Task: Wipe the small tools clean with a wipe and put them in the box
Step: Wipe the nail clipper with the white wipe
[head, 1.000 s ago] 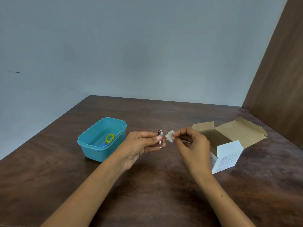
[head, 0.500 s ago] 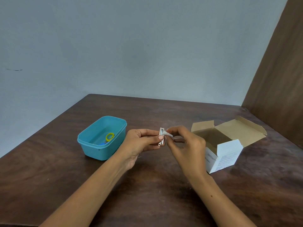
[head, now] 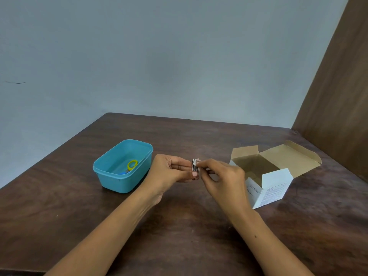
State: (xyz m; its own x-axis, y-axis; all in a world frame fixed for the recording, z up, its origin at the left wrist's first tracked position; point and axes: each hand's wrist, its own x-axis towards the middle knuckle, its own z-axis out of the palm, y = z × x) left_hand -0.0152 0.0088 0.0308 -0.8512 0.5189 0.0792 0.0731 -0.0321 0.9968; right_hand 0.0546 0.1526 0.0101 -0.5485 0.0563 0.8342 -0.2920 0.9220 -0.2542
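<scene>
Wiping a nail clipper above the table
Left hand (head: 169, 172) pinches the nail clipper (head: 194, 168) upright; right hand (head: 223, 176) presses a small white wipe (head: 197, 161) to its top, between teal box (head: 111, 176) and open carton (head: 276, 188)

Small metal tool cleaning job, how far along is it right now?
Looks done: a yellow ring-shaped item and a blue item already lie in the teal plastic box. In hand: the left hand holds the small metal nail clipper while the right hand presses a small white wipe against it. Left: finish wiping, then drop it in the teal box.
</scene>
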